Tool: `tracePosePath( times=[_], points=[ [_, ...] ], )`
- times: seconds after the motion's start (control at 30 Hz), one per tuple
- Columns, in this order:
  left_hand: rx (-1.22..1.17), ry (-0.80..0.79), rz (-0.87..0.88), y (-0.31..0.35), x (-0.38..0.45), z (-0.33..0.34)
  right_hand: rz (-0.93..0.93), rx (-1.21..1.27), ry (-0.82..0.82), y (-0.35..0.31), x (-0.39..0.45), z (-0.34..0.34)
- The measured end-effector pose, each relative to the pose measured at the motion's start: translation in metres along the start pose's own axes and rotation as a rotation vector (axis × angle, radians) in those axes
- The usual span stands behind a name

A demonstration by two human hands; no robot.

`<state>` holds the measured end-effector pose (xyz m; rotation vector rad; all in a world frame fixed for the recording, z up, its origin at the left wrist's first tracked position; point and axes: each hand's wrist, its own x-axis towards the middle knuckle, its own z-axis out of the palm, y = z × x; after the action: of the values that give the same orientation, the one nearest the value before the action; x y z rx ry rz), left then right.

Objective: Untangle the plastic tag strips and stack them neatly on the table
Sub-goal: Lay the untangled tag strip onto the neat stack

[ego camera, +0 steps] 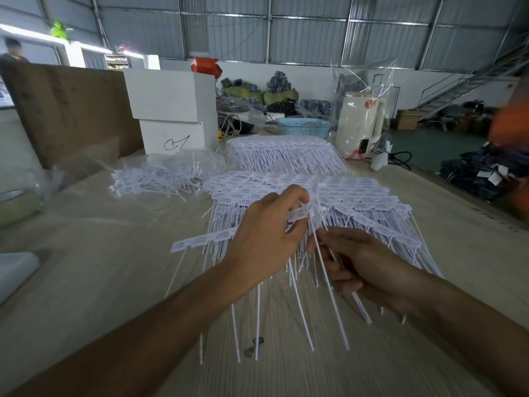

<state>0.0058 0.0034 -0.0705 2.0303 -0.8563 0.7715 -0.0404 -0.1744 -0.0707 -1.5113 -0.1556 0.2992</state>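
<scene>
White plastic tag strips lie in a fanned stack (357,196) on the wooden table (100,253), label heads away from me, thin tails toward me. My left hand (266,239) grips a bundle of strips (297,214) by their label ends above the stack's near edge. My right hand (357,262) pinches the thin tails of a few strips (329,282) just below the left hand. A second neat stack (286,153) sits farther back. A tangled heap of strips (160,179) lies in a clear plastic bag at the left.
A white box (174,110) stands behind the tangled heap, with a brown board (71,110) to its left. A blue basket (303,127) and a cream kettle (360,121) in clear wrap stand at the back. The table's right edge (458,202) runs diagonally.
</scene>
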Motion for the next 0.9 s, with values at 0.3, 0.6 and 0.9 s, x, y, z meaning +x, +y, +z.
tracePosePath(
  times=[0.3,0.6,0.9],
  points=[
    [0.044,0.110,0.028,-0.002,0.003,-0.005,-0.007,-0.062,-0.015,0.001,0.000,-0.005],
    [0.160,-0.032,-0.016,0.001,0.002,-0.007,-0.098,-0.014,0.091,-0.003,0.003,-0.007],
    [0.064,-0.283,0.022,0.009,0.000,0.004,-0.165,-0.101,0.163,-0.003,0.001,-0.004]
  ],
)
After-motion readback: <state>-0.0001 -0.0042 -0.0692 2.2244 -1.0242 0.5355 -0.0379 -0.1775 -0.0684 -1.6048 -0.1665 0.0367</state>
